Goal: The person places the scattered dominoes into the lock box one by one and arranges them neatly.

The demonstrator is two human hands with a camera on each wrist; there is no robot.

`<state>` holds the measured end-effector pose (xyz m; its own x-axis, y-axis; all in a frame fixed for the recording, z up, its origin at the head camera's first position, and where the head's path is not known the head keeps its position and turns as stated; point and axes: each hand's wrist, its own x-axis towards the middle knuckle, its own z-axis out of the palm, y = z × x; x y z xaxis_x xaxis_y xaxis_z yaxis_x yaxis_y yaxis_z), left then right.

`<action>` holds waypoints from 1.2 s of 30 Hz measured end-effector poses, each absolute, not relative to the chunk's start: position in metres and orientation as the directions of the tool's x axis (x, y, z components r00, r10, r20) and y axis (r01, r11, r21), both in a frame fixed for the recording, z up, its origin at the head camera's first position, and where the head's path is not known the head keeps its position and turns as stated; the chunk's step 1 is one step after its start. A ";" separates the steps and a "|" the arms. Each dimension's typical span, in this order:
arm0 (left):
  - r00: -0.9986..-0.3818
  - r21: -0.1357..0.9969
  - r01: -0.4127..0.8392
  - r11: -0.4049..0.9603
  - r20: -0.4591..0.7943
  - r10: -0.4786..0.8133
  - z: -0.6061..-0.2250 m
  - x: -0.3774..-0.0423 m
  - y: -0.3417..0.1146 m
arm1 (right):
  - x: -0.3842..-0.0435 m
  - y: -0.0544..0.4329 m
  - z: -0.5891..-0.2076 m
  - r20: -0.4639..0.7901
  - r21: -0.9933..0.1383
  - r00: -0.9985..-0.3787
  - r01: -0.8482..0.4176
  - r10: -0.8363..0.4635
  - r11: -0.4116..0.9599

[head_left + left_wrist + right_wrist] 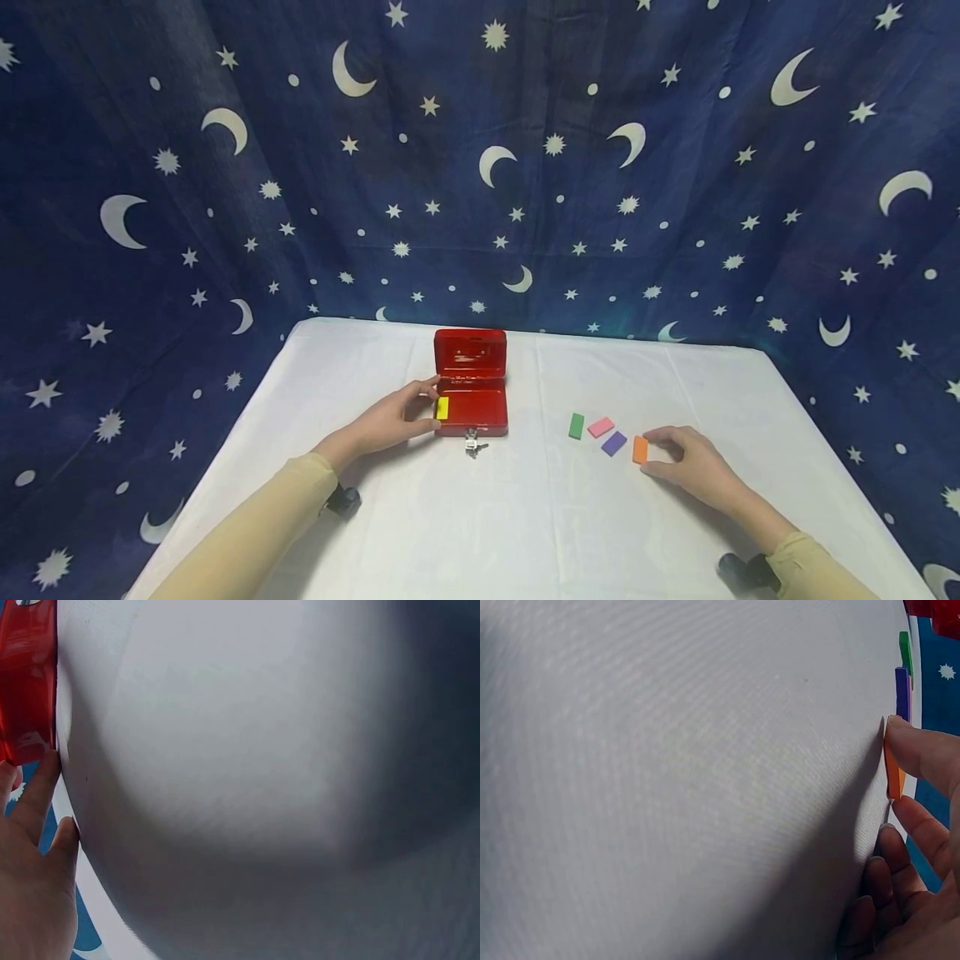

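Observation:
A red metal cash box (480,408) stands on the table with its lid (470,354) raised. Keys (472,447) hang at the lock on its front. Inside, against the left wall, is a yellow block (442,408). My left hand (393,417) touches the box's left side with spread fingers and thumb; the left wrist view shows fingertips at the red wall (28,682). To the right, my right hand (693,462) pinches an orange block (640,449) by its ends between thumb and index finger, at the tabletop. The other right fingers (885,892) hang loosely below.
Left of the orange block lie a purple block (614,443), a pink block (601,427) and a green block (576,426), flat on the white-covered table (525,517). A dark blue curtain (450,167) with moons and stars hangs behind and at the sides.

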<state>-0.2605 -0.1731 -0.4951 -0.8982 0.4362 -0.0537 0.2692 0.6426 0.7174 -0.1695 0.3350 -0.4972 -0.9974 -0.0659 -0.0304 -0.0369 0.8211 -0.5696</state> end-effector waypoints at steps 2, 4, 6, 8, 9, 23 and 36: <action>-0.897 0.718 0.268 0.643 -0.057 0.438 -0.495 -0.260 -0.173 | -0.169 0.334 -0.497 -0.028 -0.567 -0.998 -0.035 -0.062 0.823; -0.897 0.720 0.263 0.642 -0.062 0.437 -0.495 -0.260 -0.174 | -0.169 0.334 -0.497 -0.027 -0.564 -0.998 -0.031 -0.056 0.825; -0.899 0.718 0.257 0.646 -0.067 0.433 -0.495 -0.260 -0.174 | -0.169 0.334 -0.498 -0.027 -0.561 -0.998 -0.030 -0.055 0.827; -0.900 0.715 0.257 0.650 -0.068 0.430 -0.494 -0.260 -0.174 | -0.170 0.335 -0.500 -0.023 -0.560 -0.998 -0.033 -0.056 0.828; -0.900 0.714 0.259 0.651 -0.066 0.431 -0.494 -0.260 -0.174 | -0.170 0.335 -0.501 -0.023 -0.559 -0.998 -0.034 -0.056 0.828; -0.903 0.712 0.251 0.656 -0.071 0.423 -0.498 -0.261 -0.174 | -0.169 0.334 -0.499 -0.023 -0.557 -0.999 -0.025 -0.046 0.830; -0.903 0.710 0.266 0.652 -0.053 0.427 -0.501 -0.260 -0.174 | -0.170 0.335 -0.501 -0.036 -0.563 -0.999 -0.001 -0.026 0.827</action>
<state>-0.2600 -0.1739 -0.5014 -0.9029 0.4266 -0.0531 0.2661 0.6516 0.7103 -0.1697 0.3348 -0.5008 -0.9990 -0.0260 -0.0365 -0.0010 0.8266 -0.5629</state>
